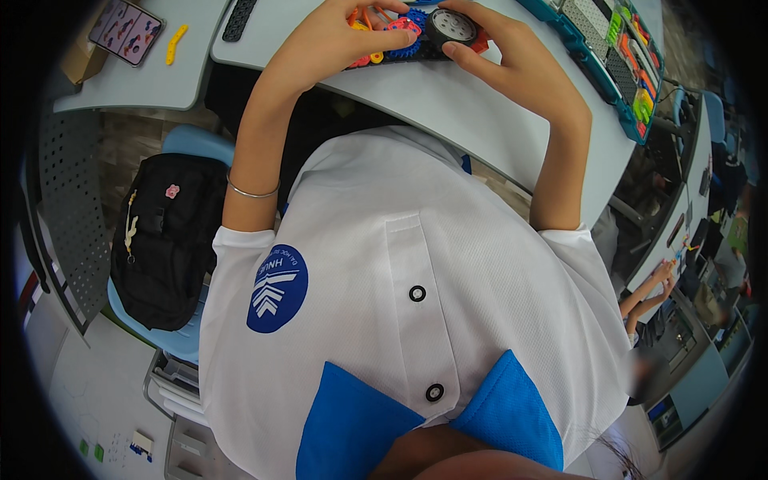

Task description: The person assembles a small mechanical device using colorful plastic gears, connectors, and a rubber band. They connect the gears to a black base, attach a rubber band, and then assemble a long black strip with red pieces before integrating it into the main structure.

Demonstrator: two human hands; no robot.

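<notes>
At the far edge of the view, both hands are on a plastic building-set model with a black base (428,56). My left hand (332,40) closes around its left side, the thumb lying against a pink-red gear (402,34). Blue gears (412,18) sit behind the pink one, and yellow and orange parts show beneath my left fingers. My right hand (520,60) pinches a black-tyred wheel (454,26) with a grey hub, thumb at its lower edge and fingers over its top. A red piece shows beside the wheel. How the wheel joins the model is hidden.
To the right lies a teal case (596,60) of colourful parts. A black perforated strip (239,20), a phone (126,30) and a yellow strip (177,44) lie left. A black backpack (164,240) rests on a blue chair (182,142). Another person's hands (658,280) work far right.
</notes>
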